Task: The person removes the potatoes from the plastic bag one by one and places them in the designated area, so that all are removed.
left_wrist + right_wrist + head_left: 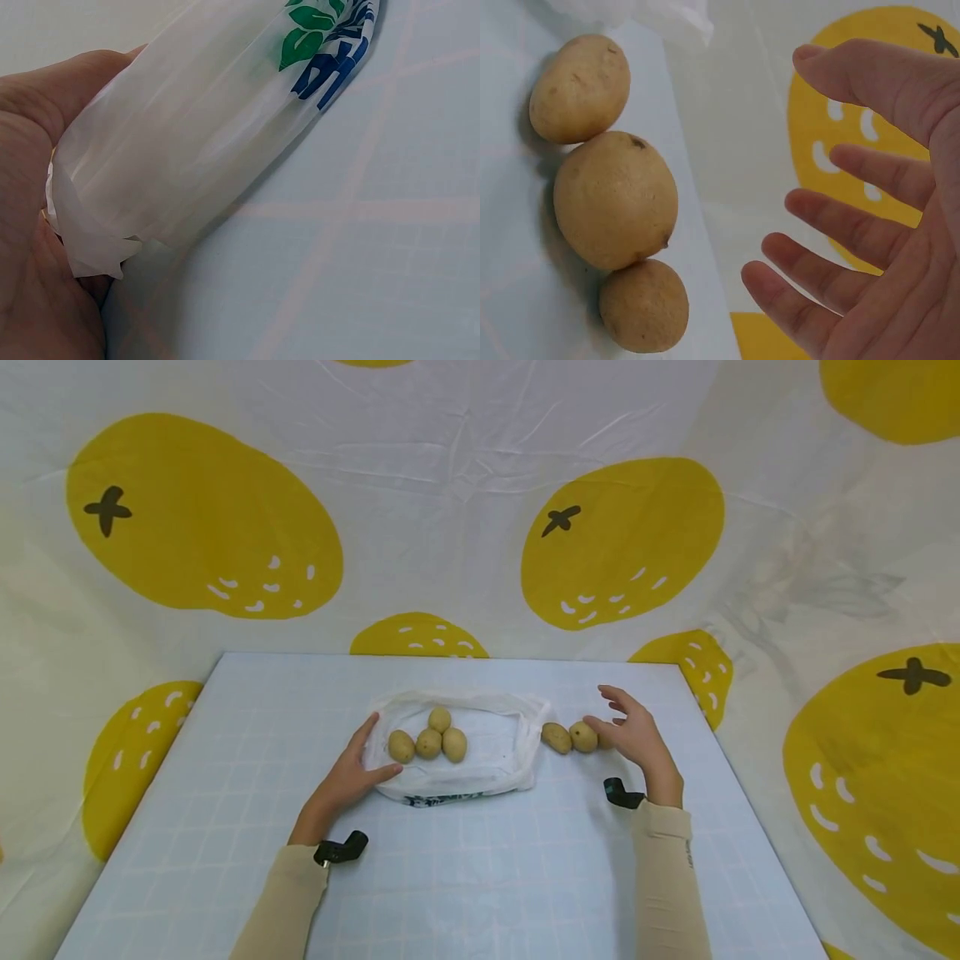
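Observation:
A white plastic bag lies spread with its mouth open, green and blue print on its near side. Several potatoes sit together in its left half. At the bag's left end my left hand holds it, thumb toward the near side and fingers along the far left. The left wrist view shows the bag film between thumb and fingers. Right of the bag, three potatoes touch in a row on the table. My right hand hovers beside the row's right end, fingers spread and holding nothing, partly covering the last potato.
A pale blue checked cloth covers the table. Behind and at the sides hangs a white curtain printed with large yellow fruits. Each wrist carries a small black camera.

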Motion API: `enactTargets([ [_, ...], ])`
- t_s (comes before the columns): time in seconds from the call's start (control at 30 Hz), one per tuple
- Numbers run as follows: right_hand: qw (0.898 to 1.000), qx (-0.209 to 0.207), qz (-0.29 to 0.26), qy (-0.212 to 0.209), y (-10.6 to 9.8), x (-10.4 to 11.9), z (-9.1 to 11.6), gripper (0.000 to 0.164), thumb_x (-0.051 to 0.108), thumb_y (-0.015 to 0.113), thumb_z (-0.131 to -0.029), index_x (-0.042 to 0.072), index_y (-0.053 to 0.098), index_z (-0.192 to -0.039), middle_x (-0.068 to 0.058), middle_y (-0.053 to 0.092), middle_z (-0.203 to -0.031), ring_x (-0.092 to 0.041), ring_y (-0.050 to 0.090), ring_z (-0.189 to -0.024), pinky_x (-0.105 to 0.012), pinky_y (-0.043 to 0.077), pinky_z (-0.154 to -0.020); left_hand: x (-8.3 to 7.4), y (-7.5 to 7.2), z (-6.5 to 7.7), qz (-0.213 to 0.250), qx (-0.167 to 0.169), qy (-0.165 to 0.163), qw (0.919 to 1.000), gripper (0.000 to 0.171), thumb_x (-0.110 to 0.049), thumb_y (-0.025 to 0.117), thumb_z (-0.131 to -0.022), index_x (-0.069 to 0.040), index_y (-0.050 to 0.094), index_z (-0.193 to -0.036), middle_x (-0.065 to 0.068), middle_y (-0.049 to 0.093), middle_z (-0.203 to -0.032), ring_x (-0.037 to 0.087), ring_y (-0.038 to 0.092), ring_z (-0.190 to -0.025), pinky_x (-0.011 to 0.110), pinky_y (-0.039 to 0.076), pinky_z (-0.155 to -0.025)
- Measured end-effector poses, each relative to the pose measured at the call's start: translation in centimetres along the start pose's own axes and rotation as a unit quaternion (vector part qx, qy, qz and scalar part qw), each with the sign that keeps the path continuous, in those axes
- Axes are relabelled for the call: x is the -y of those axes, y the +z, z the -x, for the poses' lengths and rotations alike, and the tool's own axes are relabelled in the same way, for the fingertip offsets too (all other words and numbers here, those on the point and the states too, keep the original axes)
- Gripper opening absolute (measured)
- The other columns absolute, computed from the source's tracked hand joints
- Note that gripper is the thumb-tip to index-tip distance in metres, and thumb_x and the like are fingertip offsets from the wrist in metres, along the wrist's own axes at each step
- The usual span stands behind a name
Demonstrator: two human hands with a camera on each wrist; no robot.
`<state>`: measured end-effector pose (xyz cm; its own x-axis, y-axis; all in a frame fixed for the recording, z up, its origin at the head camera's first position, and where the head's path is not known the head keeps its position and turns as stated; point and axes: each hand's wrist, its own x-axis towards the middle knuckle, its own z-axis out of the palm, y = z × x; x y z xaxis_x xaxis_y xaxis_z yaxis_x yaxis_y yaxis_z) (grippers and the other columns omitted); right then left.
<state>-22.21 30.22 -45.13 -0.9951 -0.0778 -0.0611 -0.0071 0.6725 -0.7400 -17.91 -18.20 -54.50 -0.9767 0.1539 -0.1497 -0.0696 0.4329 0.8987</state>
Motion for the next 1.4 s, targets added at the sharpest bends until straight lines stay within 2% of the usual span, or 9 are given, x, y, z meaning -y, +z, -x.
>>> enactTargets([
  [0.2, 1.0, 0.007, -0.005, 0.001, 0.8, 0.7, -0.2, 0.079, 0.043, 0.074, -0.094, 0.013, 0.04, -0.158, -0.019, 0.04, -0.162, -0.042, 0.039, -0.147, -0.059, 0.04, -0.117, -0.2, -0.1, 0.1, -0.001, 0.003, -0.004, 1.0, 0.113, -0.037, 0.083, -0.087, -0.024, 0.004, -0.167, 0.012, 0.004, -0.175, 0.04, 0.003, -0.16, 0.065, 0.008, -0.126],
  [0.47, 0.999, 0.024, 0.005, -0.024, 2.1, 1.7, -0.7, 0.075, 0.035, 0.076, -0.094, 0.011, 0.042, -0.156, -0.017, 0.043, -0.16, -0.041, 0.041, -0.146, -0.059, 0.04, -0.117, -0.2, 0.0, 0.1, -0.008, 0.002, -0.006, 0.9999, 0.115, -0.036, 0.084, -0.086, -0.024, 0.004, -0.167, 0.011, 0.004, -0.175, 0.039, 0.004, -0.16, 0.065, 0.009, -0.126],
  [0.67, 0.999, 0.034, -0.01, -0.039, 2.6, 2.4, -0.9, 0.075, 0.036, 0.076, -0.092, 0.011, 0.043, -0.155, -0.018, 0.044, -0.159, -0.043, 0.042, -0.145, -0.059, 0.041, -0.116, -0.4, 0.0, 0.2, -0.006, 0.004, -0.015, 0.9999, 0.116, -0.037, 0.084, -0.086, -0.025, 0.003, -0.167, 0.009, 0.003, -0.175, 0.038, 0.003, -0.161, 0.064, 0.009, -0.127],
  [0.97, 0.997, 0.043, 0.006, -0.066, 3.4, 3.6, -1.5, 0.073, 0.034, 0.075, -0.094, 0.011, 0.043, -0.155, -0.017, 0.043, -0.16, -0.042, 0.044, -0.143, -0.058, 0.043, -0.115, -0.4, 0.0, 0.2, -0.01, 0.004, -0.015, 0.9998, 0.115, -0.037, 0.084, -0.086, -0.025, 0.004, -0.167, 0.01, 0.003, -0.175, 0.038, 0.002, -0.161, 0.063, 0.008, -0.127],
  [1.4, 0.989, 0.082, -0.003, -0.123, 7.0, 6.9, -2.4, 0.071, 0.029, 0.076, -0.093, 0.01, 0.045, -0.154, -0.014, 0.048, -0.157, -0.036, 0.05, -0.14, -0.052, 0.045, -0.115, -0.2, 0.0, 0.0, -0.01, 0.002, -0.013, 0.9999, 0.116, -0.037, 0.085, -0.085, -0.023, 0.004, -0.167, 0.011, 0.003, -0.175, 0.039, 0.003, -0.16, 0.063, 0.008, -0.127],
])
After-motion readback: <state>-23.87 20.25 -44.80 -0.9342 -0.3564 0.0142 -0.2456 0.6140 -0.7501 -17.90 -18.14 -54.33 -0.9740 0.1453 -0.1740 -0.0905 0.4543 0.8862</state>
